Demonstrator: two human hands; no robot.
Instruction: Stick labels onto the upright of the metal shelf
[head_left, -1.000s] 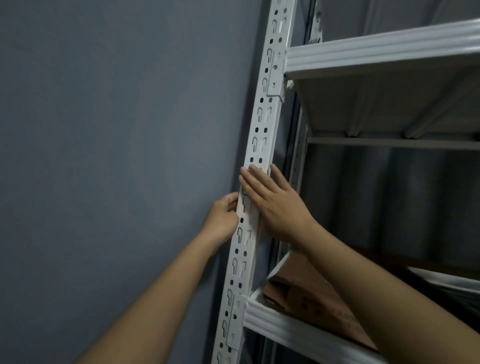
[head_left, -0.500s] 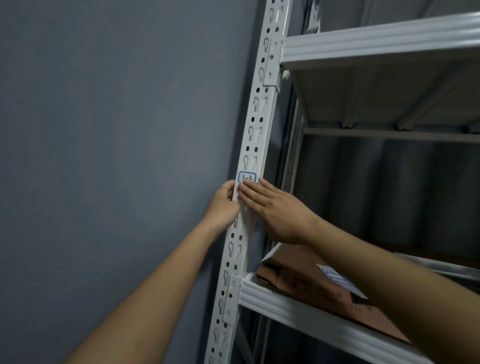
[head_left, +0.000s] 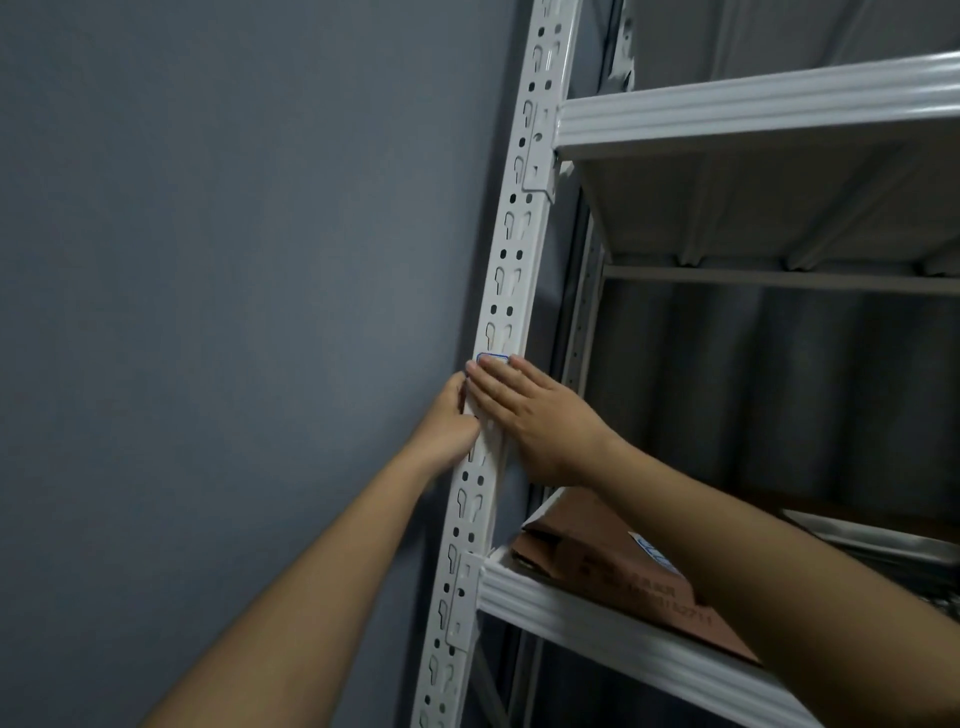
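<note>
We saw a small label (head_left: 492, 358) with a blue border stuck on the front face of the white perforated upright (head_left: 511, 249) of the metal shelf, about midway between the upper shelf (head_left: 753, 106) and the lower shelf (head_left: 597, 623). Our right hand (head_left: 540, 415) lay flat on the upright, its straight fingers pressing over the lower part of the label, so only the label's top edge showed. Our left hand (head_left: 447, 421) was at the upright's left edge, just below the label, with its thumb toward the front face; we could not tell how its fingers lay behind the metal. A brown cardboard box (head_left: 597, 561) lay on the lower shelf near its front left corner, partly hidden by our right forearm. A grey wall (head_left: 234, 312) stood left of the upright.
</note>
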